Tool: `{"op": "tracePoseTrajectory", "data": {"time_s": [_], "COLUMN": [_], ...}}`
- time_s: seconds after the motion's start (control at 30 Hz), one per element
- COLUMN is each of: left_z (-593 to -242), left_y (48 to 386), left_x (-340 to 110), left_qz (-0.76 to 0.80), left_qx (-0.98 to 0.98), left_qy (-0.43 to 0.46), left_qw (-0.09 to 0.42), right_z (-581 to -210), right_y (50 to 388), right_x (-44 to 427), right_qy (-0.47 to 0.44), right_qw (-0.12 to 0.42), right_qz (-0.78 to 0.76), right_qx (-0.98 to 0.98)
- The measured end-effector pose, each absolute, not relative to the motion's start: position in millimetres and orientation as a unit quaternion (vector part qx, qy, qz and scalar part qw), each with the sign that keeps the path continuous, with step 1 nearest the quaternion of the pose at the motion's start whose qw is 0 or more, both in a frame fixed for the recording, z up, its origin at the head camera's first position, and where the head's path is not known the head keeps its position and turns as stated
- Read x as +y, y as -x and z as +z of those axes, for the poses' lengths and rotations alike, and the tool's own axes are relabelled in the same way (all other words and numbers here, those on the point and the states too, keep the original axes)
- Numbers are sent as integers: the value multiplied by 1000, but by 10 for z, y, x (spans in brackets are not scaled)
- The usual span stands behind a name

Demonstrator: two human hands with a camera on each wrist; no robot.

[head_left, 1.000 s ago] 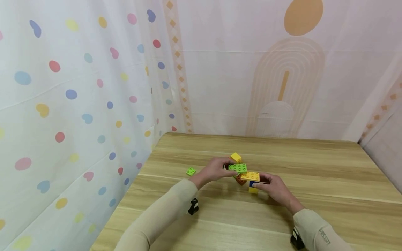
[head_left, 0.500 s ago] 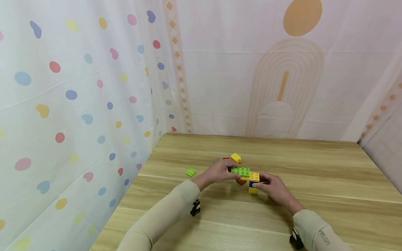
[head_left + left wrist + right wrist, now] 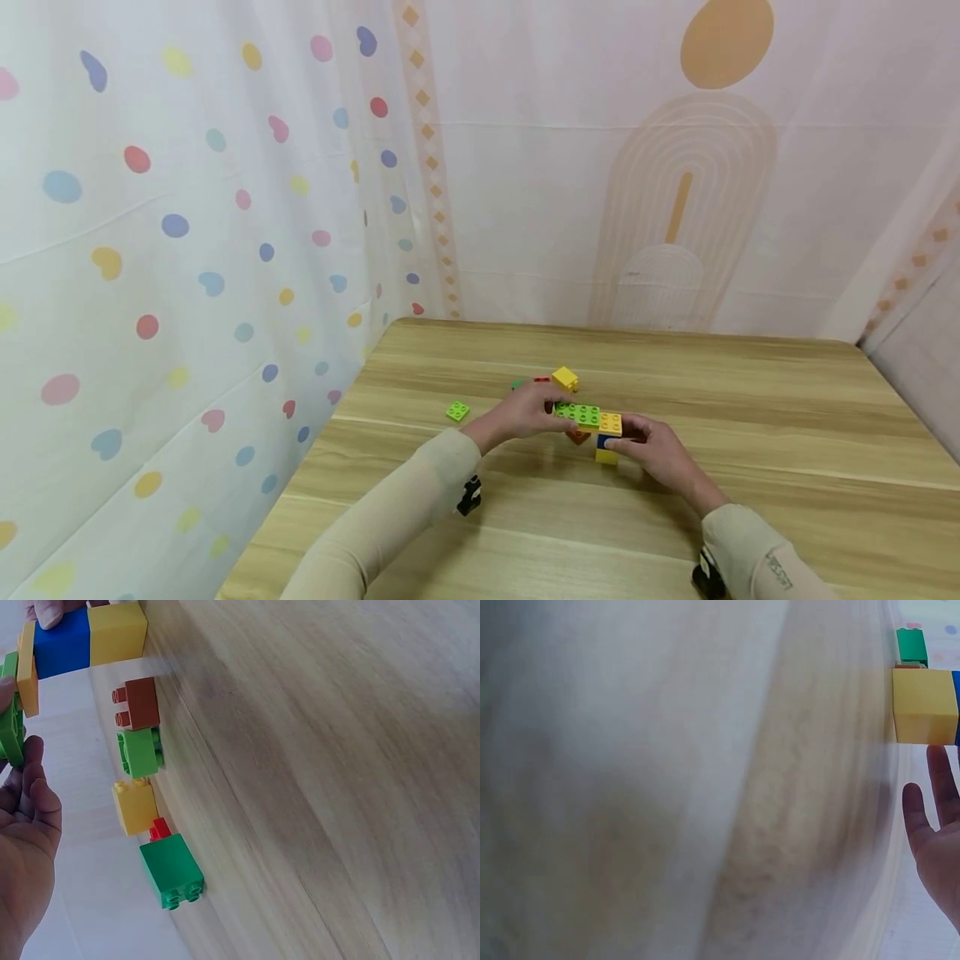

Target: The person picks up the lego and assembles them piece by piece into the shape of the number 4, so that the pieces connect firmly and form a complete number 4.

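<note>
My left hand (image 3: 528, 410) pinches a long lime-green building brick (image 3: 579, 414), laid over the left part of a yellow-orange flat brick (image 3: 611, 423). That flat brick tops a short tower, with a blue brick (image 3: 61, 643) below it and a yellow brick (image 3: 118, 634) at the bottom on the table. Fingers and thumb of my right hand (image 3: 660, 450) grip the tower at the blue brick. From the left wrist view, the lime-green brick (image 3: 10, 724) lies against the flat brick (image 3: 28, 669); whether its studs are fully pressed together I cannot tell.
Behind the hands stand a brown brick (image 3: 142, 703), a lime-green piece (image 3: 140, 752), a yellow brick (image 3: 135, 806), a red piece (image 3: 160, 829) and a dark green brick (image 3: 172, 866). A small lime-green square brick (image 3: 457, 411) lies left on the wooden table (image 3: 750, 400).
My left hand has moved right and slightly down, bringing the lime-green brick from the flat brick's left edge to over its left part. My right hand has kept its grip on the tower.
</note>
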State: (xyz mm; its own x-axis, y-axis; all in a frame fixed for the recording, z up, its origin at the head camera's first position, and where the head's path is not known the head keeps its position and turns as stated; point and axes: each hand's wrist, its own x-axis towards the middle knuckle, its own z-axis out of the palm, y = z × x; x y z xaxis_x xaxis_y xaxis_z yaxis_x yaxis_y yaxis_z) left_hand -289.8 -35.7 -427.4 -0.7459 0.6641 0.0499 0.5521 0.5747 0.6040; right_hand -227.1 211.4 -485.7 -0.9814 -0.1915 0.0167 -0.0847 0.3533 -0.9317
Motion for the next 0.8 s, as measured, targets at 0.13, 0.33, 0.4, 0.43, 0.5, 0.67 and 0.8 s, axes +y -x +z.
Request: {"op": "tracePoseTrajectory", "data": {"time_s": [0.13, 0.33, 0.4, 0.43, 0.5, 0.67, 0.8], "left_z": [-4266, -4261, -4268, -4271, -4276, -4267, -4251], "left_y": [2905, 2910, 2915, 2919, 2930, 2945, 2943], "left_x": [-359, -365, -367, -366, -361, -350, -362], "left_qz": [302, 294, 292, 291, 285, 277, 287], "left_qx": [881, 882, 882, 881, 881, 879, 877], "left_qy": [-352, -356, -359, -362, -369, -382, -375], "left_qw": [94, 91, 88, 87, 80, 75, 87], "right_z": [-4875, -4826, -4813, -4809, -4797, -4754, -4739], "right_y": [2269, 2238, 2230, 2230, 2232, 2242, 2249], "right_x": [2108, 2091, 2083, 2080, 2073, 2067, 2057], "right_qy": [81, 96, 102, 102, 101, 99, 105], "right_qw": [46, 48, 44, 42, 33, 23, 23], "right_qz": [-566, -556, -552, -553, -557, -568, -557], "right_qx": [819, 824, 826, 826, 823, 817, 823]}}
